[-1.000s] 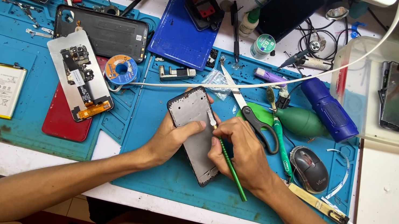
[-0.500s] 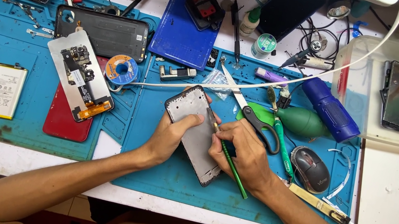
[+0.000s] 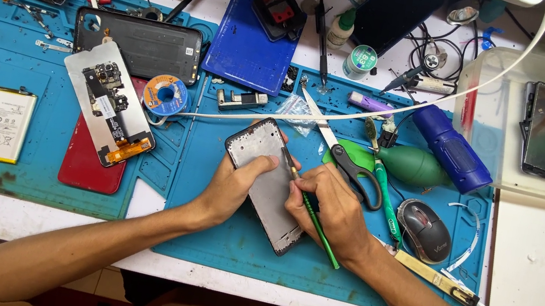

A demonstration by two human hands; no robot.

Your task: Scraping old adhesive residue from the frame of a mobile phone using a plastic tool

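While my left hand [image 3: 233,187] pinned the grey phone frame [image 3: 267,182] against the blue mat [image 3: 212,239], its fingers were spread flat over the frame's near edge with the thumb lying across the metal. My right hand [image 3: 333,209] had its fingers pinched together around a green-handled tool [image 3: 310,212], the tip touching the frame just beyond my fingertips. Scissors [image 3: 342,159] lay just past my right knuckles, a computer mouse [image 3: 423,230] sat beside that hand's outer side, and a loose circuit-board panel [image 3: 110,102] rested well off from my left fingers.
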